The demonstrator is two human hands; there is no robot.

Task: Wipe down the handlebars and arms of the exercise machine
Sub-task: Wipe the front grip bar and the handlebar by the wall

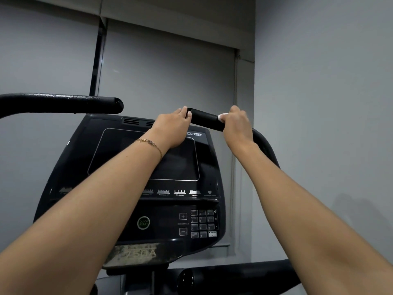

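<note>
Handlebar (205,120) on the right, past the console (127,177): your right hand (237,126) curls around it over a barely showing white wipe (223,116), your left hand (173,129) pinches its tip, so a loose grip may let the wipe slip out.

The console (131,188) reads "CYBEX", a green "QUICK START" button (143,222), "RESISTANCE" and "750A".
</note>
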